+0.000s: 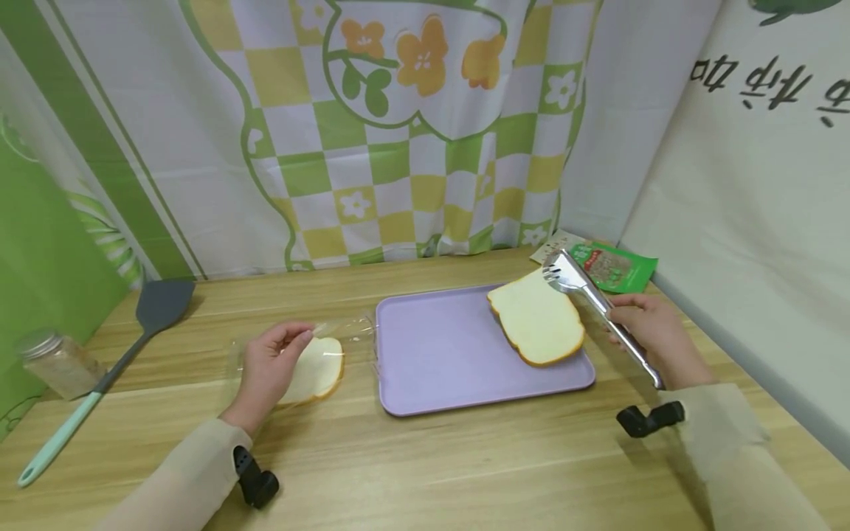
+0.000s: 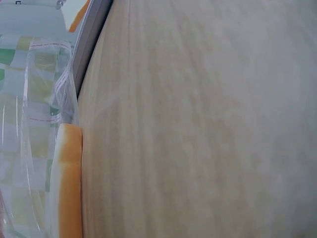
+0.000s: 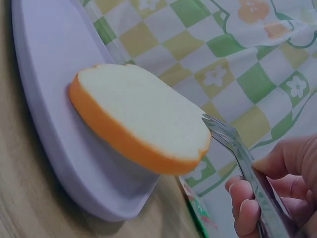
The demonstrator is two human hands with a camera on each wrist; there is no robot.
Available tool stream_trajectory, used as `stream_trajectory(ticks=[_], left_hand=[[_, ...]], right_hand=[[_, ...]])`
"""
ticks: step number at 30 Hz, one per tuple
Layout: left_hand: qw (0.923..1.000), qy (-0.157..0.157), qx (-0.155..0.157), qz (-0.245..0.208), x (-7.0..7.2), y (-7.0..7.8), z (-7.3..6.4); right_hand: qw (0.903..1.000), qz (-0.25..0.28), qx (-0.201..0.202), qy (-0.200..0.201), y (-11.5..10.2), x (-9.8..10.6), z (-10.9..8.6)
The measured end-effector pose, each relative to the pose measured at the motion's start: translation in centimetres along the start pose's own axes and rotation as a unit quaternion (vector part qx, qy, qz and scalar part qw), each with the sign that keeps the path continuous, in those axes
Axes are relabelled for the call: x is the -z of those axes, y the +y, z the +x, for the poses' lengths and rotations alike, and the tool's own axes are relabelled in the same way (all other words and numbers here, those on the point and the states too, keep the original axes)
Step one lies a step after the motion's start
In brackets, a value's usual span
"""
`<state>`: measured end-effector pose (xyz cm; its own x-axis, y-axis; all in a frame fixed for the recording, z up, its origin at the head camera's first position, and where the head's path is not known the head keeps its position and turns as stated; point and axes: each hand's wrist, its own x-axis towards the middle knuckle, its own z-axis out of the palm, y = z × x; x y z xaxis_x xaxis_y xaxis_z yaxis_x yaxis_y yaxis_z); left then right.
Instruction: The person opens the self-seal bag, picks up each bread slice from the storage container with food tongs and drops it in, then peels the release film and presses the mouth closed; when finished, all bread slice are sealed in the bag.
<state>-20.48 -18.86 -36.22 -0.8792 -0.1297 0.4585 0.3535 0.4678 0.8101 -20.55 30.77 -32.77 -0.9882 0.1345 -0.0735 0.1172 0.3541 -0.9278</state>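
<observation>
My right hand (image 1: 654, 332) grips metal tongs (image 1: 600, 302), whose toothed tips hold the edge of a bread slice (image 1: 538, 317) over the right part of a lilac tray (image 1: 432, 354). In the right wrist view this slice (image 3: 143, 114) tilts, its tongs end raised off the tray (image 3: 54, 99); whether its other end touches I cannot tell. At the left, my left hand (image 1: 268, 369) pinches the upper side of a clear plastic bag (image 1: 358, 328). Another bread slice (image 1: 319, 372) lies in or under that bag; the left wrist view shows its crust (image 2: 69, 183) upright beside the film.
A dark spatula (image 1: 162, 306) with a mint handle lies at the left, by a lidded glass jar (image 1: 60, 365). Behind the tongs sits a green packet (image 1: 614, 267). Curtains (image 1: 425, 177) close off the table's back; a white cloth wall (image 1: 750, 221) stands to the right.
</observation>
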Motion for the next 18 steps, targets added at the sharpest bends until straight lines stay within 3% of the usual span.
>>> stream_trajectory(ticks=[11,18], left_hand=[[1.0,-0.004,-0.004,0.006,0.0,0.0,-0.1],[0.9999,-0.003,-0.008,0.006,0.0,0.0,-0.1]], right_hand=[[0.9937,-0.073,0.048,0.07,-1.8,-1.0,-0.8],[0.9928,-0.042,0.082,0.077,-2.6,-1.9,-0.9]])
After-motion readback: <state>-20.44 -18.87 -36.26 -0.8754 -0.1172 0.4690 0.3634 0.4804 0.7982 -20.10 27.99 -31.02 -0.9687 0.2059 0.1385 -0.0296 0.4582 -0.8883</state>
